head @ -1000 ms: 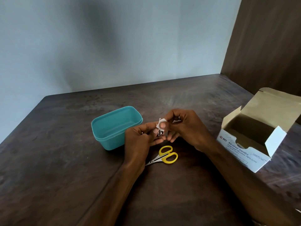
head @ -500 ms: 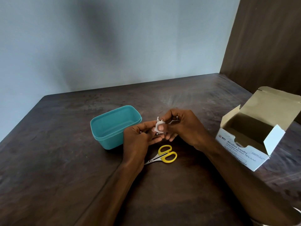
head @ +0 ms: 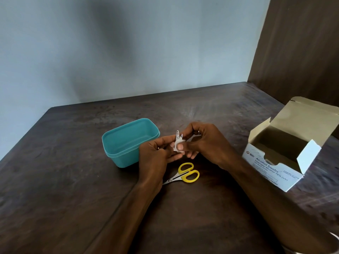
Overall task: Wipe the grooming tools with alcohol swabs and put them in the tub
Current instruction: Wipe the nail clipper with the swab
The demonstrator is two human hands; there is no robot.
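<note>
The white swab (head: 177, 146) has slid lower on the nail clipper (head: 178, 136), baring its metal tip, as the left hand (head: 156, 154) and right hand (head: 205, 142) both pinch it, so wiping continues.

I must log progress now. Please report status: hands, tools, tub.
Left hand holds nail clipper; right hand pinches swab on it. Scissors on table. Tub open.
</note>
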